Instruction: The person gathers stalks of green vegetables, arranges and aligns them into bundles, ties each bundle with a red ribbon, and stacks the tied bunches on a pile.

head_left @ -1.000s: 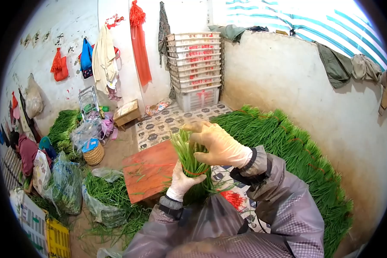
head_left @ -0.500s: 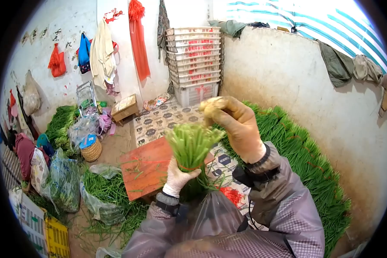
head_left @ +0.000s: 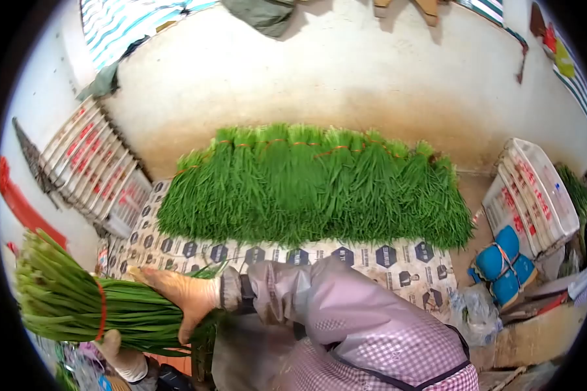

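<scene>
A thick bundle of green chives (head_left: 59, 287) lies almost level at the lower left, its pale cut ends pointing left. A red band (head_left: 102, 311) circles it near those ends. My gloved left hand (head_left: 119, 358) supports it from below by the band, gripping it, with most of its fingers hidden behind the stalks. My right hand (head_left: 181, 292) is clasped over the leaves further along, fingers on the upper side and thumb in front. The leaf tips run out of sight below my right wrist.
Banded chive bundles (head_left: 306, 186) stand in a row against the wall, on a patterned sheet (head_left: 346, 254). Stacked white crates (head_left: 98, 169) are at left, more crates (head_left: 522, 195) at right. A blue tied bundle (head_left: 505, 267) and a clear plastic bag (head_left: 476, 313) sit beside them.
My view has swung right towards the row of bundles. The held bundle has tipped from upright to nearly level, and my right hand has come from above its cut ends onto its leaves.
</scene>
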Motion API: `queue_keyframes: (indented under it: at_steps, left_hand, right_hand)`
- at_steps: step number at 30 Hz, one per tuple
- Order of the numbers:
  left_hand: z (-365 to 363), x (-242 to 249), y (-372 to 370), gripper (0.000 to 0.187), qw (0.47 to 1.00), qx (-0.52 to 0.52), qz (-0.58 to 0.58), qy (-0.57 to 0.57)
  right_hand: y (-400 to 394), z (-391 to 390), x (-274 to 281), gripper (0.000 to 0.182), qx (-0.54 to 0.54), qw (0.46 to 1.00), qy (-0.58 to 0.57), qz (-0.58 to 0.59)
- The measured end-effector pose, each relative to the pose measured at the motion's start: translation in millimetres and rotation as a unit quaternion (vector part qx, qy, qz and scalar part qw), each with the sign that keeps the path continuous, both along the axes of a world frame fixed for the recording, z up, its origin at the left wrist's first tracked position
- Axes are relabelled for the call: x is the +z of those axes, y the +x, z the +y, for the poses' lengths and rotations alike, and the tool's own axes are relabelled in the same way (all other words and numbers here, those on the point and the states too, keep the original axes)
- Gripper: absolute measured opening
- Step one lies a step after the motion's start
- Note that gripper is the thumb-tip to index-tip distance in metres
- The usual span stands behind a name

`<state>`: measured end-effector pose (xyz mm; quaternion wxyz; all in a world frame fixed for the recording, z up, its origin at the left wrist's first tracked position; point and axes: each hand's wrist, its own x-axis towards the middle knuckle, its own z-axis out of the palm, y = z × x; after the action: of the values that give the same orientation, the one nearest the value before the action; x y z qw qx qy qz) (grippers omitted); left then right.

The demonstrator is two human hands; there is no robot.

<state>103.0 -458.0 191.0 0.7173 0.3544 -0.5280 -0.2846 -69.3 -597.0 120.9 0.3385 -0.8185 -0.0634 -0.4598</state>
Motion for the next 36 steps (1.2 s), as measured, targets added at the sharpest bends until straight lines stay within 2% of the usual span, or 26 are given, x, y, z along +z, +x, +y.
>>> queue_keyframes:
  at_steps: [1,3,4,5,7,8,9,10,11,12,13,15,16,17,19,21,23,24,25,27,28,29,30,31,33,36]
  left_hand:
    - [-8,16,-20,0.073,0.998,-0.054,0.027,-0.021]
    - [-24,37,-76,0.071,0.988,-0.14,0.06,-0.01]
    - [-46,23,-72,0.071,0.991,-0.128,0.041,-0.009]
    - [-66,8,-66,0.071,0.993,-0.115,0.022,-0.007]
    - [-82,10,-141,0.08,0.993,-0.121,-0.015,-0.004]
    - [-82,13,-177,0.086,0.986,-0.161,-0.024,0.047]
    - [-99,-6,-189,0.089,0.973,-0.212,-0.028,0.084]
    - [-111,-11,-205,0.101,0.939,-0.28,-0.057,0.194]
    - [-106,-19,-236,0.101,0.931,-0.291,-0.067,0.211]
    - [-108,-37,-249,0.1,0.909,-0.322,-0.078,0.251]
    - [-121,-65,-250,0.102,0.888,-0.33,-0.18,0.264]
    - [-129,-89,-253,0.093,0.868,-0.361,-0.228,0.254]
    - [-132,-94,-245,0.09,0.854,-0.353,-0.283,0.257]
    - [-138,-99,-230,0.083,0.835,-0.379,-0.287,0.276]
    - [-137,-98,-197,0.075,0.835,-0.329,-0.209,0.389]
    - [-145,-124,-142,0.067,0.884,-0.255,-0.21,0.332]
    - [-133,-117,-103,0.062,0.903,-0.183,-0.172,0.349]
    - [-123,-113,-82,0.061,0.902,-0.141,-0.182,0.366]
    - [-112,-109,-62,0.059,0.9,-0.096,-0.192,0.38]
    - [-83,-106,-29,0.056,0.894,-0.003,-0.203,0.399]
    - [-67,-107,-14,0.057,0.895,0.032,-0.197,0.4]
    - [-51,-111,2,0.059,0.894,0.067,-0.191,0.399]
    - [-37,-120,33,0.059,0.892,0.065,-0.198,0.401]
    - [-21,-122,48,0.059,0.881,0.105,-0.186,0.421]
    - [13,-130,70,0.054,0.877,0.164,-0.168,0.42]
    - [59,-127,77,0.053,0.87,0.192,-0.13,0.434]
  right_hand:
    - [-20,1,-12,0.151,0.004,1.0,0.015,-0.006]
    - [-48,6,-36,0.143,0.126,0.962,0.238,0.054]
    - [-60,9,-44,0.124,0.065,0.955,0.288,0.038]
    - [-66,9,-54,0.101,0.04,0.96,0.275,-0.044]
    - [-105,6,-60,0.094,-0.024,0.946,0.317,-0.069]
    - [-128,6,-62,0.089,-0.081,0.937,0.328,-0.084]
    - [-153,4,-63,0.085,-0.137,0.926,0.338,-0.098]
    - [-179,-9,-73,0.079,-0.232,0.923,0.292,-0.089]
    - [-207,-19,-80,0.073,-0.325,0.91,0.243,-0.079]
    - [-239,-16,-70,0.068,-0.32,0.888,0.307,-0.123]
    - [-274,-10,-59,0.063,-0.31,0.861,0.367,-0.164]
    - [-334,-8,-43,0.054,-0.398,0.825,0.33,-0.228]
    - [-368,-12,-38,0.051,-0.398,0.8,0.365,-0.26]
    - [-404,-17,-35,0.048,-0.397,0.773,0.401,-0.29]
    - [-477,-29,-29,0.038,-0.471,0.665,0.493,-0.304]
    - [-544,-43,-24,0.042,-0.507,0.618,0.549,-0.243]
    - [-639,-84,-87,0.062,-0.593,0.676,0.427,-0.095]
    - [-692,-100,-130,0.073,-0.678,0.568,0.458,0.093]
    - [-697,-105,-132,0.084,-0.725,0.432,0.459,0.276]
    - [-662,-83,-137,0.086,-0.845,0.224,0.334,0.352]
    - [-653,-90,-154,0.075,-0.836,0.266,0.322,0.357]
    - [-648,-99,-181,0.067,-0.789,0.389,0.377,0.289]
    - [-632,-112,-215,0.06,-0.75,0.421,0.393,0.325]
    - [-609,-123,-251,0.058,-0.712,0.449,0.381,0.382]
    - [-539,-128,-314,0.064,-0.609,0.532,0.382,0.448]
    - [-420,-107,-373,0.069,-0.439,0.645,0.351,0.518]
